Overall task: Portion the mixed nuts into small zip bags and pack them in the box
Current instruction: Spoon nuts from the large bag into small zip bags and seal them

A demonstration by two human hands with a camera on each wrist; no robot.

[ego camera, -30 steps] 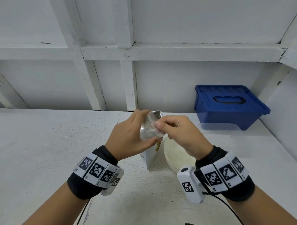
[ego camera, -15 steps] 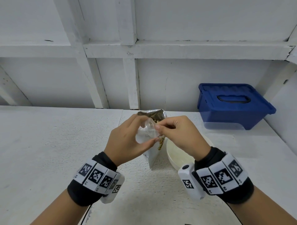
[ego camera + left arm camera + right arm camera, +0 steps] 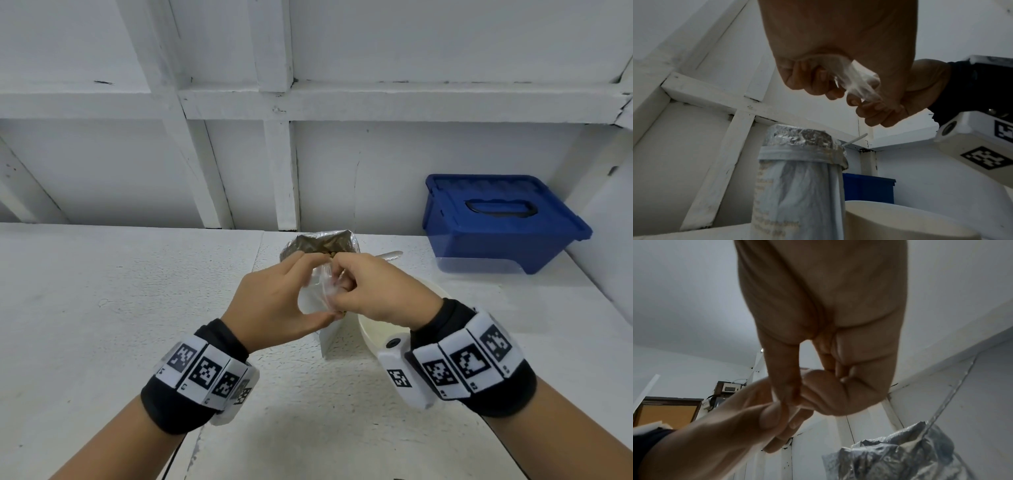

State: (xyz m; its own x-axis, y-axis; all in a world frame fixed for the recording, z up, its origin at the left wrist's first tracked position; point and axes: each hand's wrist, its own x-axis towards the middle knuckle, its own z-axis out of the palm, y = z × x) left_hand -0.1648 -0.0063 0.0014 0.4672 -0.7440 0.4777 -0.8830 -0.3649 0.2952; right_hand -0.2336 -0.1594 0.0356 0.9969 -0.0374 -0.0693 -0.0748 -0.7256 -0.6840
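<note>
Both hands hold a small clear zip bag [image 3: 325,291] above the table, in front of the tall foil-lined nut pouch [image 3: 318,244]. My left hand [image 3: 284,301] pinches the bag from the left, thumb under it. From the right, my right hand [image 3: 370,291] pinches its top edge with curled fingers. In the left wrist view the crumpled bag [image 3: 855,81] hangs between both hands above the open nut pouch [image 3: 799,170]. The right wrist view shows my right thumb and forefinger [image 3: 795,386] pressed together on the bag's edge. What the bag holds is hidden.
A cream bowl [image 3: 380,329] sits under my right wrist, with a white spoon handle [image 3: 390,255] sticking out behind it. A blue lidded box [image 3: 496,219] stands shut at the back right by the wall. The white table [image 3: 120,308] stretches left.
The two hands have drawn closer together and lower on the small bag, which now looks more crumpled between them. The open top of the nut pouch has come into sight behind them.
</note>
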